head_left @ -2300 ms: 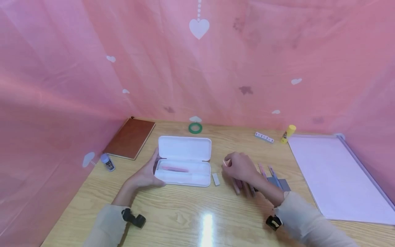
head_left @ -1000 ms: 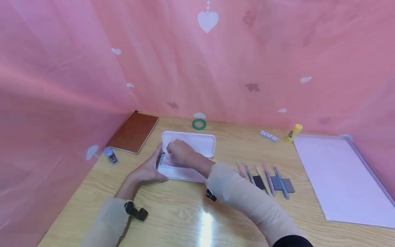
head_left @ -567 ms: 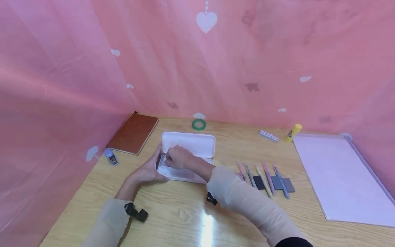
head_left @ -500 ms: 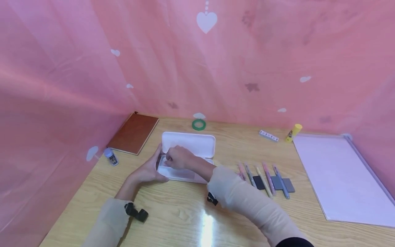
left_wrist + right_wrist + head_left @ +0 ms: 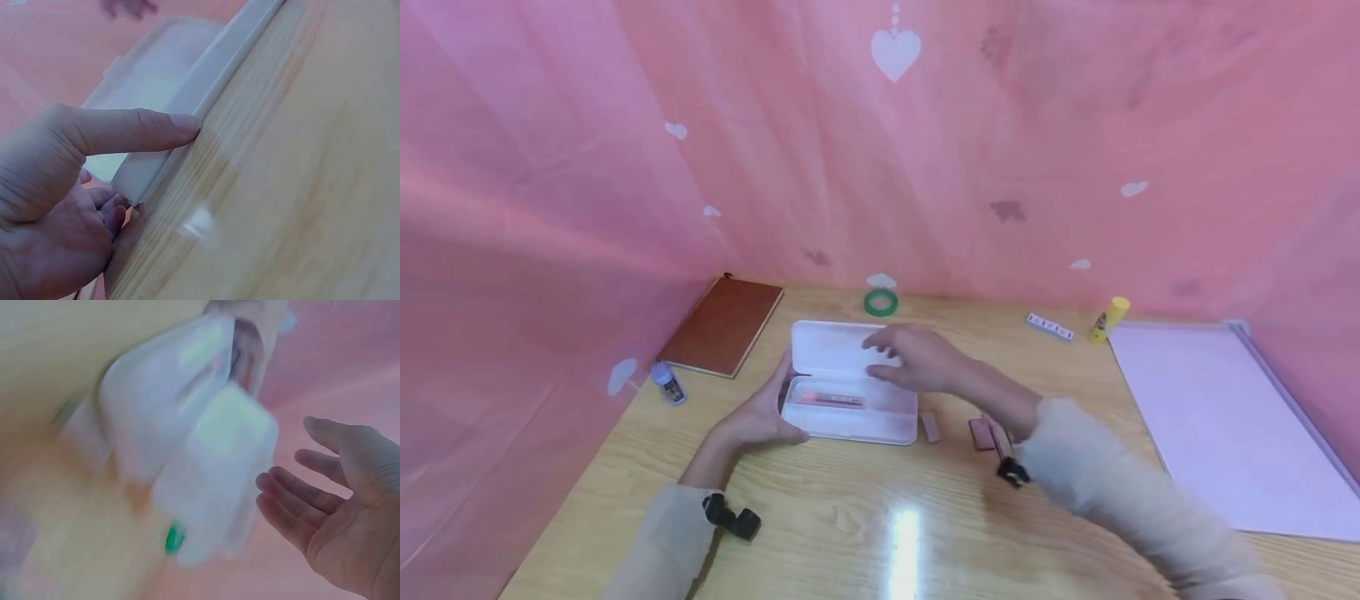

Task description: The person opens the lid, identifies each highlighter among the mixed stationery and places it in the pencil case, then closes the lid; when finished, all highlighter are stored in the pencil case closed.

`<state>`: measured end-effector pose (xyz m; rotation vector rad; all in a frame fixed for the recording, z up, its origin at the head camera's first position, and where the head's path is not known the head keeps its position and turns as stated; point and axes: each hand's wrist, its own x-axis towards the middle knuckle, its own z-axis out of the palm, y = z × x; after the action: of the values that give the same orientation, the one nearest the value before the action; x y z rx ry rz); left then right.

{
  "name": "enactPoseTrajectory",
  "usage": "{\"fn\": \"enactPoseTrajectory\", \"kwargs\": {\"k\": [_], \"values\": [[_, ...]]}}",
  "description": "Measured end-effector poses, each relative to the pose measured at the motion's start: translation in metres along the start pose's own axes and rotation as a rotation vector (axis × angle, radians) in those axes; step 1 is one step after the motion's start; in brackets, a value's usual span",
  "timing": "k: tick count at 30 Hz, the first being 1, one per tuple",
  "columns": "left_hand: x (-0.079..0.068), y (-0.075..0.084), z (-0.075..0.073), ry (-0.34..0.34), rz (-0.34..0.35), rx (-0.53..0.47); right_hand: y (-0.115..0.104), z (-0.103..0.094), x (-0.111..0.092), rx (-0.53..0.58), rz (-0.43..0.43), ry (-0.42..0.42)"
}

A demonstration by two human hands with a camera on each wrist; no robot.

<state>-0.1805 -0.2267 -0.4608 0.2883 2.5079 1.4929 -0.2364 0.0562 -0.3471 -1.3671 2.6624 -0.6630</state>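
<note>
A white pencil case [image 5: 850, 430] lies with its lid up on the wooden table. Slim pink and greyish pens [image 5: 835, 400] lie in its tray. My left hand [image 5: 760, 415] grips the case's left end; in the left wrist view the thumb [image 5: 137, 130] lies along the front wall [image 5: 212, 69]. Above the right part of the lid hovers my right hand [image 5: 921, 358], holding nothing; its fingers look loose and spread in the right wrist view. A small pale eraser [image 5: 930, 427] sits beside the case. My right forearm hides most of the pens to the right.
A pinkish square [image 5: 981, 434] shows near my right wrist. Behind the case is a green tape roll [image 5: 881, 302]. A brown notebook [image 5: 722, 325] and small bottle [image 5: 668, 383] are left; a white strip [image 5: 1050, 327], yellow glue stick [image 5: 1109, 320] and white board [image 5: 1232, 425] are right.
My right hand, earlier over the row of pens, reached into the case, let go of a pen there and is now drawn back to the right. The left hand stays on the case.
</note>
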Motion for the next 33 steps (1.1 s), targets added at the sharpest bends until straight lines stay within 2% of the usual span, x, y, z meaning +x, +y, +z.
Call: {"fn": "enactPoseTrajectory", "kwargs": {"k": [3,7,9,12,20,27,33], "values": [[-0.001,0.000,0.000,0.009,0.011,0.014,0.018,-0.018,-0.033,-0.034,0.044,0.036],[-0.004,0.000,-0.002,0.006,0.004,0.033,0.039,-0.028,-0.075,-0.062,0.159,0.053],[-0.006,-0.001,-0.003,0.005,-0.008,0.043,0.047,-0.030,-0.090,-0.056,0.208,0.059],[-0.009,-0.001,-0.006,0.014,-0.019,0.045,0.058,-0.027,-0.103,-0.033,0.243,0.072],[-0.010,-0.004,-0.010,0.029,-0.045,0.065,0.072,0.001,-0.107,-0.006,0.309,-0.008],[-0.010,-0.004,-0.008,0.029,-0.017,0.054,0.075,0.023,-0.102,0.060,0.376,0.005],[-0.014,-0.004,-0.011,0.029,-0.038,0.066,0.071,0.032,-0.096,0.066,0.458,0.025]]}}
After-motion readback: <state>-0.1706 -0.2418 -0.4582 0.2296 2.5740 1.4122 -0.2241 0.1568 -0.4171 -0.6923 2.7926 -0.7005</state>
